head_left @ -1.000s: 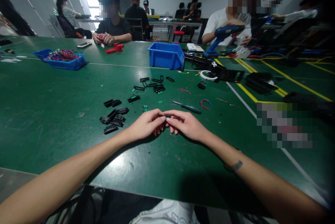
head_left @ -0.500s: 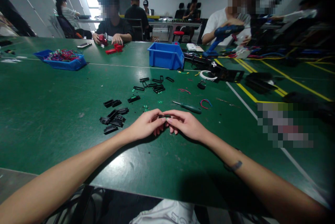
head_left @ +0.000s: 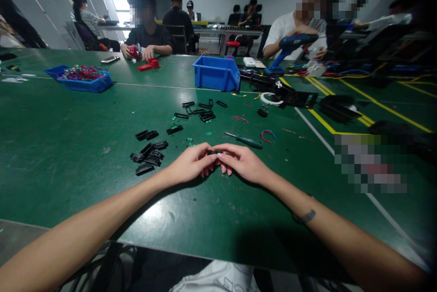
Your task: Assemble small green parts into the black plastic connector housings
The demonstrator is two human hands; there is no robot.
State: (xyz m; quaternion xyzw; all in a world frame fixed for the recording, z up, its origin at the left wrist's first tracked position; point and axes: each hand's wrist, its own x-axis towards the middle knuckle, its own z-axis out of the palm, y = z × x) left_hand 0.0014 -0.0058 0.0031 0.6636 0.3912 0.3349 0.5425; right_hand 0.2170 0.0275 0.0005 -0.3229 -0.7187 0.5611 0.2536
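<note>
My left hand [head_left: 192, 163] and my right hand [head_left: 241, 161] meet above the green table, both closed on one small black plastic part [head_left: 214, 151]. Fingers and thumbs cover most of it, so its full shape is hidden. Left of my hands lies a pile of black plastic housings [head_left: 148, 153]. Beyond my fingertips are several black rectangular frames [head_left: 205, 114] and small green pieces [head_left: 190, 140]. A screwdriver [head_left: 249, 141] with a dark green handle rests just past my right hand, beside a red and blue wire loop [head_left: 268, 135].
A blue bin [head_left: 216, 73] stands farther back; a blue tray [head_left: 85, 82] of tangled wires is at the left. Black equipment [head_left: 287, 94] and a blue power drill [head_left: 290, 48] are at the back right. Across the table, one person [head_left: 150, 32] handles red parts [head_left: 148, 64].
My hands keep the same place and hold, with barely any finger movement. Across the table, the co-worker's hand by the red parts has shifted slightly.
</note>
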